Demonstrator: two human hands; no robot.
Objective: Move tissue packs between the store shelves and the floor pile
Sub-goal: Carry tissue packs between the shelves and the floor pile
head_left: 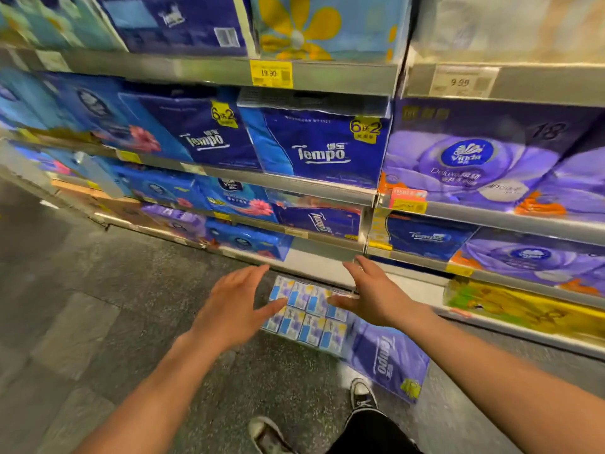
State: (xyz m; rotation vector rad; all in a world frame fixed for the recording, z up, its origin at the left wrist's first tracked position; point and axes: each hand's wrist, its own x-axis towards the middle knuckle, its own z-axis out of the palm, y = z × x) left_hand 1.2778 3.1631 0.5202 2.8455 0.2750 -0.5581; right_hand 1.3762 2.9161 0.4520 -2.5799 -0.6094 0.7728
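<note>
Centre of frame: the left hand (236,306) and right hand (376,296) are spread open, empty, palms down, poised at either side of a pack of small tissue packets (309,311) lying on the floor (98,306). A purple Tempo pack (389,358) lies touching it at lower right, beside a sneaker (361,394). Stocked shelves (327,78) of tissue fill the upper frame.
</note>
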